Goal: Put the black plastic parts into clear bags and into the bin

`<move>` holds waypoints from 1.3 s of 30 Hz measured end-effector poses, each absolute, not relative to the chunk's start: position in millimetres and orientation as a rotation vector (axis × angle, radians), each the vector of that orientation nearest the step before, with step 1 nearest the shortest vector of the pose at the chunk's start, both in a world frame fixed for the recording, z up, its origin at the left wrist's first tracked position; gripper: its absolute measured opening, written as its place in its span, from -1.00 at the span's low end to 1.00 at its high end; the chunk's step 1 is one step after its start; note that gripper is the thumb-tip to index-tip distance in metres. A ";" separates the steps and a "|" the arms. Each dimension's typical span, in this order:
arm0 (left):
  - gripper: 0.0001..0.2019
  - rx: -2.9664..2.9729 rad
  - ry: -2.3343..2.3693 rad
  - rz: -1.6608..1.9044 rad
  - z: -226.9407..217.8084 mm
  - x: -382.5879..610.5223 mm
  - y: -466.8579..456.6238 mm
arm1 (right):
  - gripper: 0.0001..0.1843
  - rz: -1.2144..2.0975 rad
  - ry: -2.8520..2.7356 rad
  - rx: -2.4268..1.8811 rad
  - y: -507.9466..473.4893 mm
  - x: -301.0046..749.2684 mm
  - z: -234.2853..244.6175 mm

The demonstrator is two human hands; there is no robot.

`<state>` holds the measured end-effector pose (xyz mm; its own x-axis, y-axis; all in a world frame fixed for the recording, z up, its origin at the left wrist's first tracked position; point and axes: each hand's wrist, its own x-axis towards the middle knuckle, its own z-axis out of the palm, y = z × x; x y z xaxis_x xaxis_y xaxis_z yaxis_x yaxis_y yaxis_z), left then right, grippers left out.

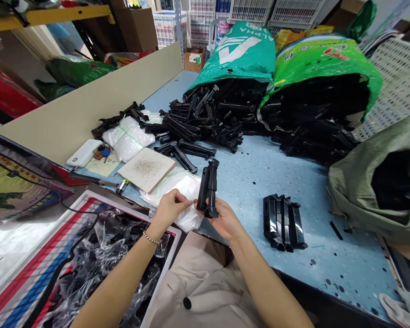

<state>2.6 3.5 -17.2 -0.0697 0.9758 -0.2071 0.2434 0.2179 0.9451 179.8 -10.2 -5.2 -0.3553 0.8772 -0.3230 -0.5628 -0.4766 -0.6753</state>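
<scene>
My right hand [226, 220] is closed around the lower end of two long black plastic parts [209, 187], held side by side above the table's front edge. Close by on its left, my left hand [171, 208] pinches thumb and fingers together at the base of those parts; whatever is between the fingertips is too small to make out. Under the hands lies a white bundle of plastic bags [184, 184] with a green tie. To the right, several matching black parts [283, 223] lie in a neat row on the blue table [253, 182].
Loose black parts [198, 118] spill from a teal sack [239, 50] and a green sack [321, 59]. A speckled square board [146, 168], white power bank [84, 153] and second white bundle [128, 136] lie left. Below stands a crate of plastic-wrapped black items [105, 259].
</scene>
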 end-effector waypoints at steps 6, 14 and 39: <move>-0.65 0.823 1.240 1.051 -7.1 2.9 0.0 | -0.73 1.933 -0.612 -0.894 7.7 150.0 -7.9; -0.74 0.921 1.297 1.330 -5.2 -25.7 1.2 | -0.69 1.864 -0.738 -0.927 17.4 144.7 -12.6; -0.20 2.304 1.281 0.663 4.8 0.3 -40.1 | -0.73 1.828 -1.037 -1.290 -35.1 179.1 -15.2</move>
